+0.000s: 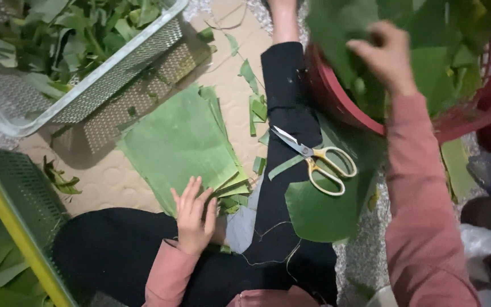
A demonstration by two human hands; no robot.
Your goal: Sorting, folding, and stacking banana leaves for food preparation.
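Note:
My left hand (193, 216) lies flat, fingers spread, on the near edge of a stack of cut green leaf pieces (177, 142) on the floor. My right hand (385, 54) reaches up into a red basket (336, 99) full of large green leaves (427, 34) and its fingers close on one of them. Yellow-handled scissors (319, 162) rest open on my black-trousered leg, beside a rounded leaf (319, 213) draped over it.
A white perforated basket (86, 85) with leaf scraps stands tilted at top left. A green basket with a yellow rim (15, 227) holding leaves sits at bottom left. Narrow leaf trimmings (254, 99) litter the beige mat. Dark objects lie at the right edge.

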